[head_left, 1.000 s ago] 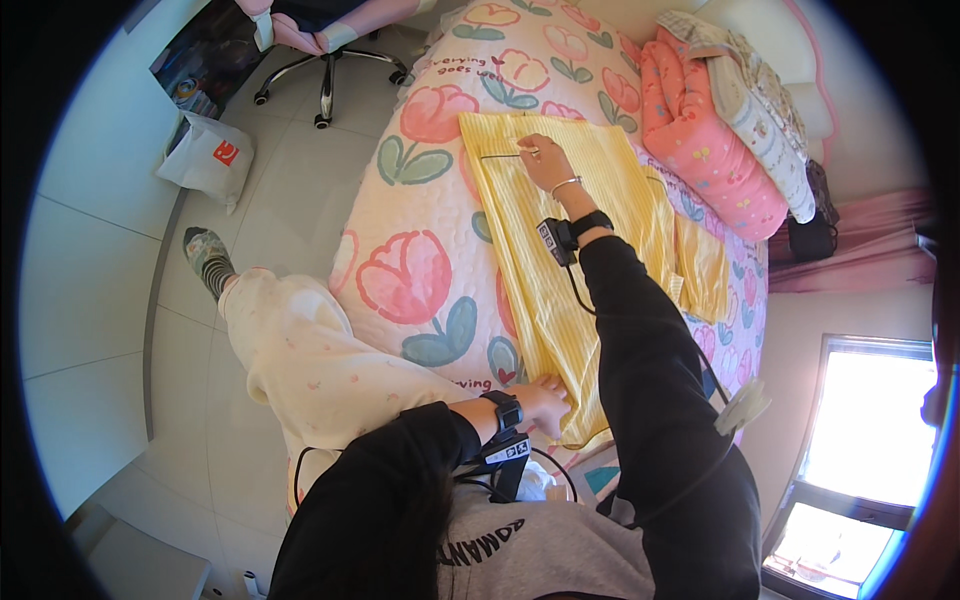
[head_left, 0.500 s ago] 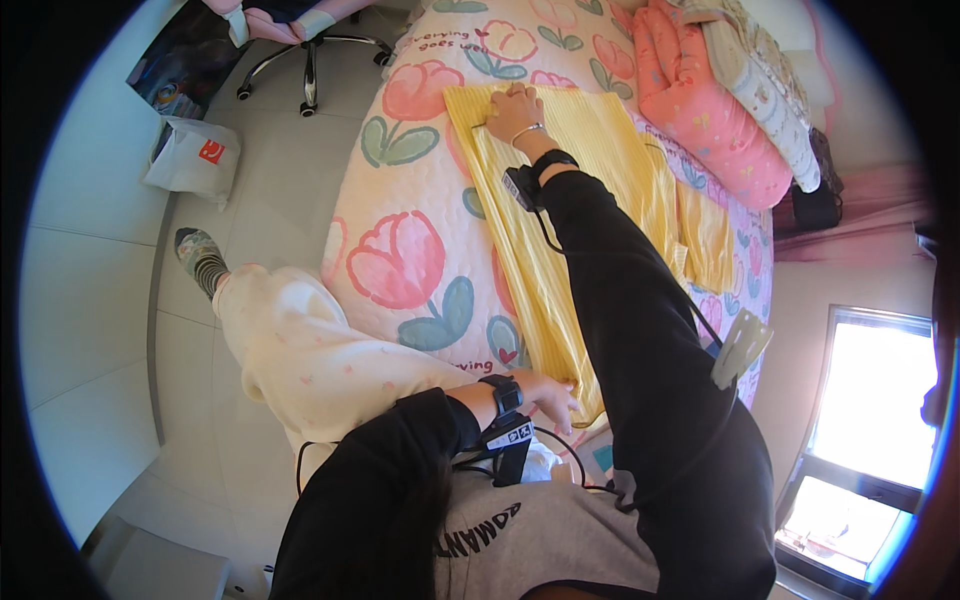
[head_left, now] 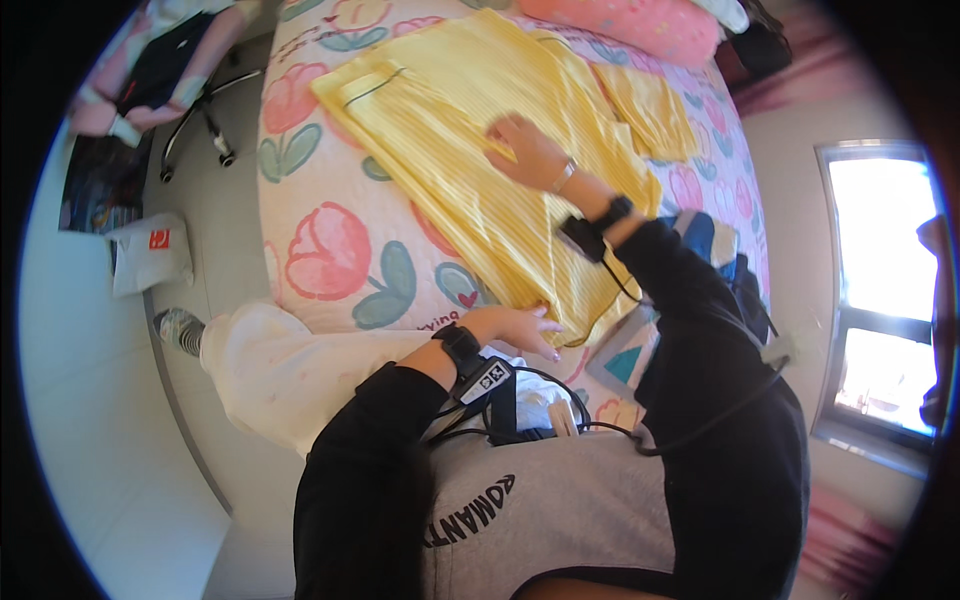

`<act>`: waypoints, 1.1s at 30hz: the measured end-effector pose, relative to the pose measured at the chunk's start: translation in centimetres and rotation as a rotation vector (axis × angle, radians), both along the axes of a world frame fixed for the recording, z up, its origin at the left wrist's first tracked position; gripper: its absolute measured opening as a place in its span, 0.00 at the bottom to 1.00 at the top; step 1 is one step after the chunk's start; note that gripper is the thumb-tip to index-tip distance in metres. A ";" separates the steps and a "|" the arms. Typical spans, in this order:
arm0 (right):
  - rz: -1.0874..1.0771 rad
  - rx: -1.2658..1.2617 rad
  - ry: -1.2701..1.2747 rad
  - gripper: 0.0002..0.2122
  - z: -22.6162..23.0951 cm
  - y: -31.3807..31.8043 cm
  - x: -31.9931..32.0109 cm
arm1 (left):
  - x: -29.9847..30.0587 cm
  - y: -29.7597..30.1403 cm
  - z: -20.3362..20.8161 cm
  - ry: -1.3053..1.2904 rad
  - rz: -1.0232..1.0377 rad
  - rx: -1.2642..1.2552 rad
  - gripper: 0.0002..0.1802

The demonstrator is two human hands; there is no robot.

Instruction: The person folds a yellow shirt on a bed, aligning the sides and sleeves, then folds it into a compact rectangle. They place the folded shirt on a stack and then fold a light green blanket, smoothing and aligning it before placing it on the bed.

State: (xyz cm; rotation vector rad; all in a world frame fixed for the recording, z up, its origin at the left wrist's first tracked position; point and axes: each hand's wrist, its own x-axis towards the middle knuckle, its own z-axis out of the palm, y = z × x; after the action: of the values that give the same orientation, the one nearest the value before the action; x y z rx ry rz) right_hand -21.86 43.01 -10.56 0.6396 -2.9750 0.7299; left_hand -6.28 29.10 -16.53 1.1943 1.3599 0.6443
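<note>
Now, working over a yellow striped garment (head_left: 480, 110), spread mostly flat across a tulip-printed quilt (head_left: 330, 250), with its near end close to the body. At that near end, reaching in with the left hand (head_left: 520, 328), with fingers loosely parted and tips at the hem (not clenched round any fold, so far as can be seen). Above the middle of the garment, holding out the right hand (head_left: 532, 152) with fingers bent; cannot tell whether pinching cloth or only resting on it. Wearing a dark strap on each wrist, with the left strap (head_left: 465, 350) beside the garment's near end. At the garment's far left corner, showing a thin dark line (head_left: 375, 87). Just beside its right edge, seeing a smaller piece of yellow cloth (head_left: 648, 115) (cannot tell whether joined). Beyond the garment's far right side, catching sight of pink bedding (head_left: 630, 28). Right of its near end, noticing a flat teal-and-white thing (head_left: 622, 362), partly covered by the dark right sleeve (head_left: 700, 400). Left of the garment, well apart on the floor, spotting a wheeled chair (head_left: 155, 70) and, nearer, a white bag (head_left: 150, 258).
</note>
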 end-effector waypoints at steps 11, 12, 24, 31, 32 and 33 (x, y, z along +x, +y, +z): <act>-0.430 0.068 -0.142 0.15 -2.0 1.5 26.5 | -0.1 0.1 0.7 -0.034 -0.139 -0.114 0.38; -0.435 0.061 -0.102 0.14 -2.6 1.2 26.5 | -0.6 0.0 0.8 -0.103 -0.053 -0.164 0.36; -0.462 0.148 -0.018 0.17 -3.6 0.2 26.3 | -11.2 -6.4 -1.3 -0.921 1.579 -0.117 0.13; -0.512 0.107 -0.017 0.14 -4.3 0.2 26.1 | -21.5 -9.4 -2.2 -0.853 1.877 0.076 0.17; -0.519 0.107 -0.013 0.14 -4.3 0.2 26.0 | -23.2 -9.8 -2.3 -0.835 1.911 0.123 0.17; -0.533 0.101 -0.002 0.13 -4.2 0.2 25.9 | -24.8 -10.3 -2.4 -0.817 1.941 0.173 0.17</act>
State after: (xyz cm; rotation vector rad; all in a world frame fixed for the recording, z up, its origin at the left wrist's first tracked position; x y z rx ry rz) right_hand 4.07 43.25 -14.80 -0.1619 -2.9774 0.5344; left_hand -31.10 18.79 -18.92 -0.7320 1.3274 2.2292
